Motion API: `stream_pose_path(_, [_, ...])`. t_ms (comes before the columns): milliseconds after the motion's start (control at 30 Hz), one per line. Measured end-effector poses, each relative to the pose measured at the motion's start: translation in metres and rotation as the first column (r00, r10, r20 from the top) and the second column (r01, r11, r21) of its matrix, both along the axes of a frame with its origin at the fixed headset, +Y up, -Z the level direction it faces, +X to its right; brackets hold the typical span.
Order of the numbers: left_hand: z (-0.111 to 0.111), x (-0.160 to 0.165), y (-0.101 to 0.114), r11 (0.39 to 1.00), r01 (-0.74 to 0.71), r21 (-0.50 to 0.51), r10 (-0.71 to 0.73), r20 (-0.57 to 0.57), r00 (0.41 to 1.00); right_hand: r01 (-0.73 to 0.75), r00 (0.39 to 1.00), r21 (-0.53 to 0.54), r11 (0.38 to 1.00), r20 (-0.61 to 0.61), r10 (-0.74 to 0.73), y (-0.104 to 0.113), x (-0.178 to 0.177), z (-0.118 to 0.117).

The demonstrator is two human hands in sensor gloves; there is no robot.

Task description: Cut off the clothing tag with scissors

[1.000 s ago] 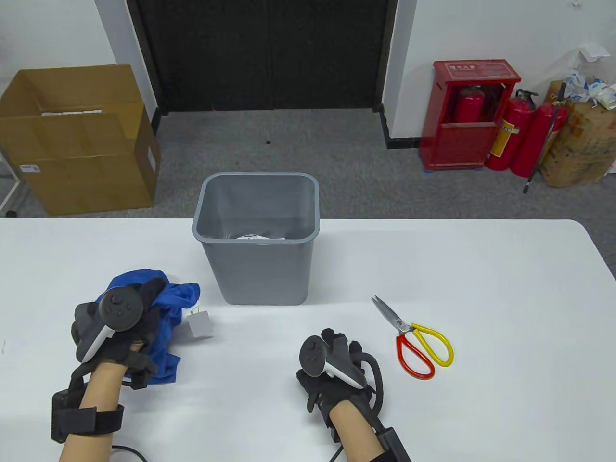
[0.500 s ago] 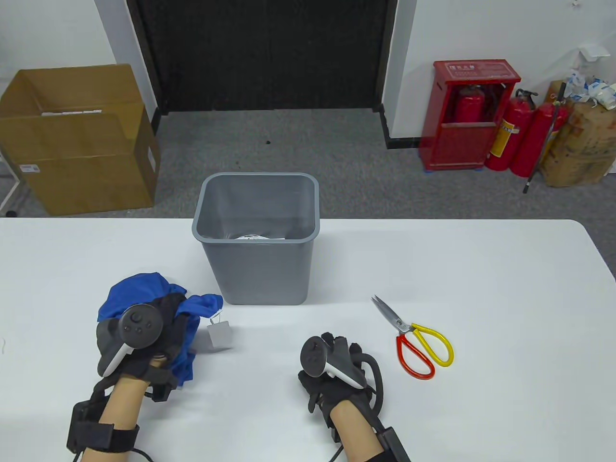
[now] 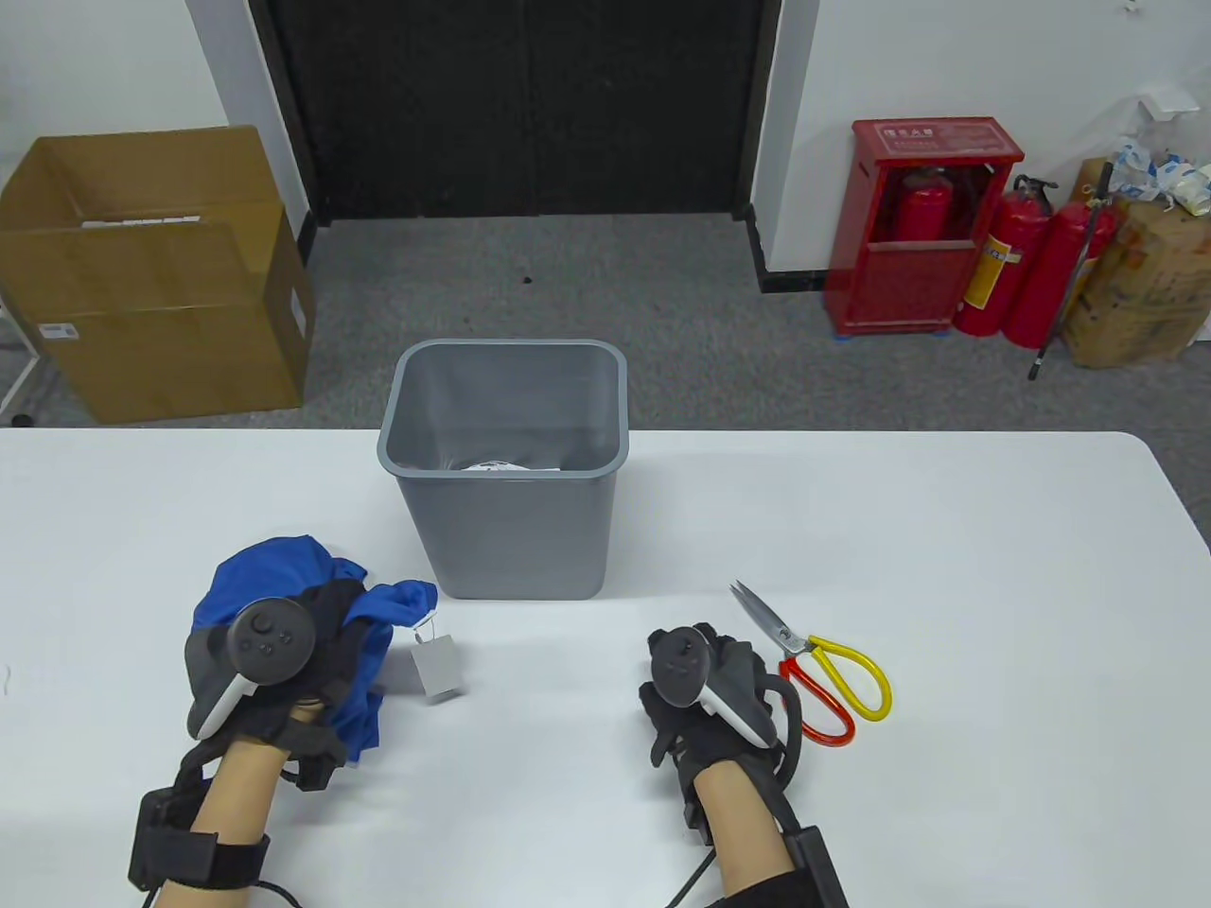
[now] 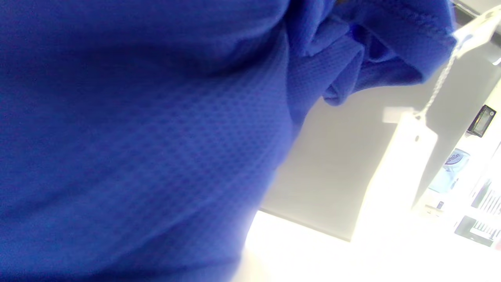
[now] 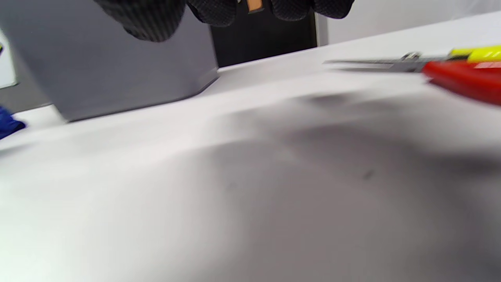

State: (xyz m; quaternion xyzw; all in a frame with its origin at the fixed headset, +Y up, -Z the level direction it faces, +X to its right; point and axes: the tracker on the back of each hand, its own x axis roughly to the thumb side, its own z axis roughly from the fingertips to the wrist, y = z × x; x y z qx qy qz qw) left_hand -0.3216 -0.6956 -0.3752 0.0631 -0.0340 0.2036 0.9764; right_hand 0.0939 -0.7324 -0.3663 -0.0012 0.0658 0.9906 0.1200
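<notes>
Early stage, nothing cut: left hand (image 3: 274, 662) grips the bunched blue shirt (image 3: 284, 577) at 8 o'clock on the table (image 3: 946, 530), fingers clamped on the cloth, with the tag (image 3: 437, 667) dangling on its string off the shirt's 3 o'clock edge, intact. Right hand (image 3: 710, 686) sits just beside the red-and-yellow scissors (image 3: 814, 657) at 5 o'clock, not holding them; can't tell if its fingers are spread or curled. Left to do: pick up scissors, snip the string; grey bin (image 3: 506, 473) at 12 o'clock is near the tag but not blocking.
</notes>
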Motion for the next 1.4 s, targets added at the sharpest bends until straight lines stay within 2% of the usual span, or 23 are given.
stream_pose_path(233, [-0.001,-0.001,0.001,1.0,0.006,-0.009,-0.006,0.002,1.0,-0.148,0.982,0.036,0.988,0.126,0.143,0.021,0.049,-0.014])
stream_pose_path(400, [-0.002,-0.004,0.0,1.0,0.002,-0.005,-0.002,0.002,1.0,-0.013,0.97,-0.022,1.0,0.242,0.018,0.029,0.081,-0.03])
stream_pose_path(500, [-0.001,-0.005,0.001,1.0,0.006,-0.003,-0.006,0.003,1.0,-0.036,0.962,-0.1,0.994,0.265,0.062,0.02,0.091,-0.039])
stream_pose_path(667, [-0.002,-0.006,0.001,1.0,0.003,-0.012,-0.003,0.015,1.0,-0.203,0.926,-0.254,0.946,0.263,0.27,-0.002,0.101,-0.05])
stream_pose_path(733, [-0.003,-0.007,0.001,1.0,-0.005,-0.016,0.006,0.016,1.0,-0.192,0.916,-0.351,0.916,0.271,0.296,-0.011,0.107,-0.051])
stream_pose_path(867, [-0.003,-0.01,0.002,1.0,-0.01,-0.008,0.01,0.008,1.0,-0.127,0.927,-0.407,0.905,0.275,0.254,-0.025,0.111,-0.055])
stream_pose_path(933, [-0.002,-0.012,0.003,1.0,-0.012,0.0,0.012,0.005,1.0,-0.115,0.925,-0.382,0.917,0.295,0.239,-0.025,0.11,-0.057])
stream_pose_path(1000, [-0.002,-0.014,0.003,1.0,-0.019,0.004,0.019,0.004,1.0,-0.123,0.926,-0.428,0.895,0.275,0.259,-0.025,0.109,-0.058])
stream_pose_path(1100, [-0.002,-0.014,0.003,1.0,-0.023,0.004,0.023,0.004,1.0,-0.158,0.915,-0.426,0.891,0.277,0.294,-0.027,0.106,-0.058])
stream_pose_path(1400, [-0.002,-0.016,0.002,0.999,-0.048,0.007,0.048,0.003,0.999,-0.262,0.877,-0.349,0.9,0.303,0.373,-0.029,0.098,-0.061])
